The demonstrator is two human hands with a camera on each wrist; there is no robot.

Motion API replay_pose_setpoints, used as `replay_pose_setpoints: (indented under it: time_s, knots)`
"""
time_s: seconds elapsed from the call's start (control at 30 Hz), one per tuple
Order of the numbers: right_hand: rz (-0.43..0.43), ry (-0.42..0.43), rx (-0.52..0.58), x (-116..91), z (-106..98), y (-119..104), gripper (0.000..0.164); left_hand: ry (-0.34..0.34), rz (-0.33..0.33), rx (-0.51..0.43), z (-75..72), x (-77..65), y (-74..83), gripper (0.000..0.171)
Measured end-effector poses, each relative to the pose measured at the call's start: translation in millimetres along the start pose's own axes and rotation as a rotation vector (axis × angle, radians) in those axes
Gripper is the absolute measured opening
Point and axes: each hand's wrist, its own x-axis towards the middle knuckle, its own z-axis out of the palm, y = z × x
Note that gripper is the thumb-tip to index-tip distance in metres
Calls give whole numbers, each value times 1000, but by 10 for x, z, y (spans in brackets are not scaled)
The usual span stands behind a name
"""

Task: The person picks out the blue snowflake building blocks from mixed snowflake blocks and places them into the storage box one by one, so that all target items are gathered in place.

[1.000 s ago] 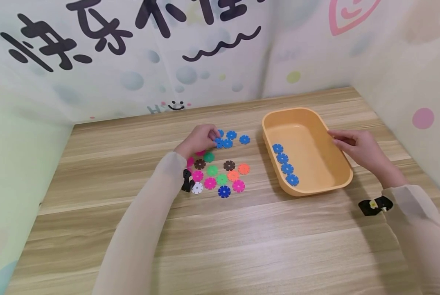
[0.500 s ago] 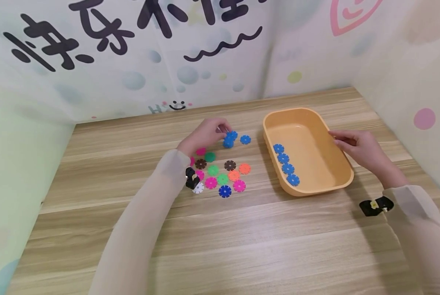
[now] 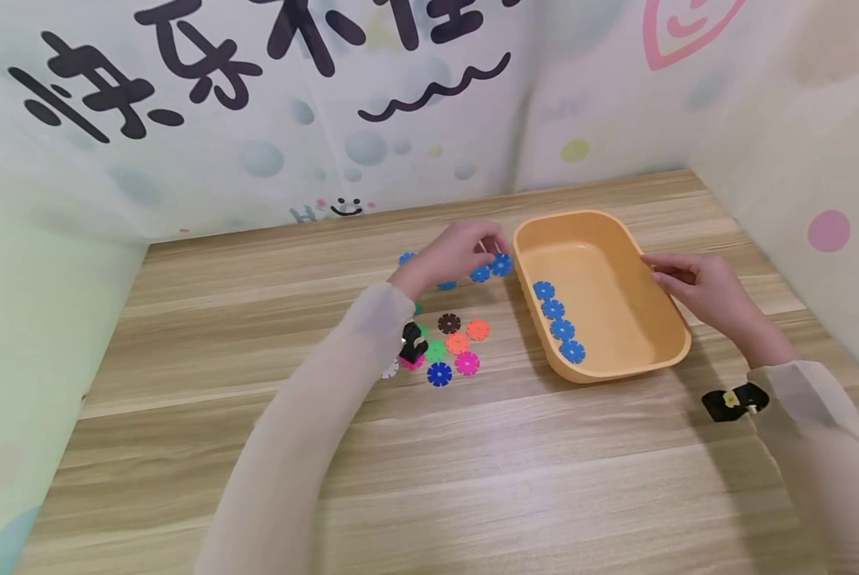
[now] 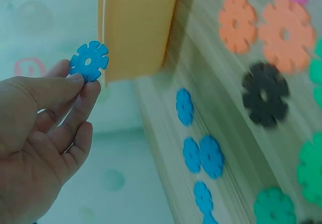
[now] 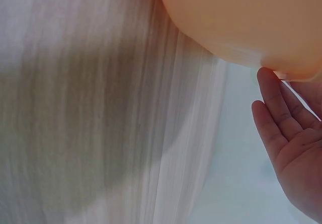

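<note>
A blue snowflake disc [image 4: 89,61] with a notched edge is pinched between thumb and fingertips of my left hand [image 3: 458,251], raised just left of the orange plastic basin [image 3: 602,371]. In the left wrist view, the pinching left hand [image 4: 45,118] shows the disc upright near the basin's wall [image 4: 136,32]. My right hand [image 3: 709,291] grips the basin's right rim. In the right wrist view, the fingers [image 5: 274,90] of that hand touch the basin's outside; its thumb is hidden. Several blue discs [image 3: 562,329] line the inside left of the basin.
More blue discs [image 4: 191,154] lie on the wooden table [image 3: 515,479] under the left hand. Nearer stand orange discs [image 3: 477,329], a brown disc [image 3: 449,323], a dark blue disc [image 3: 439,374] and others, partly covered by the left sleeve. Printed cloth walls surround the table.
My left hand picks a blue disc from the loose group and moves right with it, up to the basin's left side. The right hand and basin stay in place.
</note>
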Motion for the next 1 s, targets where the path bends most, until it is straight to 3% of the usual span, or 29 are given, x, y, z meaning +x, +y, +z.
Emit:
replay_pose_setpoints:
  time_s: [0.2, 0.53, 0.77, 1.0]
  knots:
    - [-5, 5, -3, -2, 4, -3, 30, -19, 7, -17, 89, 174, 95, 17]
    - [-7, 7, -8, -5, 5, -6, 30, -36, -30, 64, 154, 409, 195, 17]
    - [2, -1, -7, -12, -7, -11, 31, -50, 5, 124, 213, 522, 219, 18]
    - [1, -5, -1, -1, 1, -8, 31, -93, -22, 182, 267, 627, 229, 20]
